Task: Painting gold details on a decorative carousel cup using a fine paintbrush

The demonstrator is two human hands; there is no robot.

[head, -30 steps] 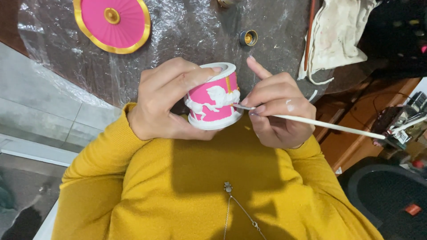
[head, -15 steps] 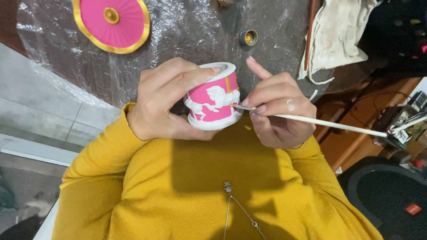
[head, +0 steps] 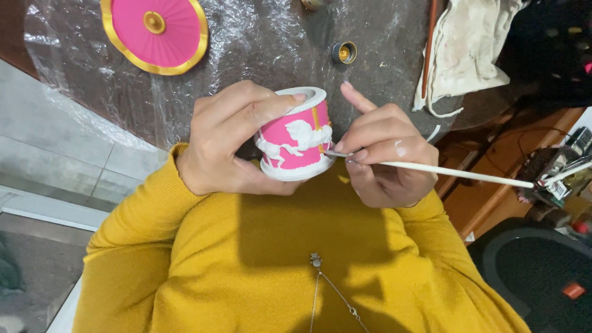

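The pink carousel piece (head: 295,137) sat above the worktop (head: 259,49), the left hand (head: 231,139) wrapping its fingers round it. The right hand (head: 385,154) pinched a thin brush (head: 450,172), tip touching the piece's lower edge.

left hand (head: 231,139) grips pink cup (head: 295,134) — right hand (head: 382,154) pinches brush (head: 456,173) at its base

Cup (head: 295,139) between both hands, brush (head: 444,171) to its right, round lid (head: 155,32) and small cap (head: 343,52) beyond on table (head: 259,43)
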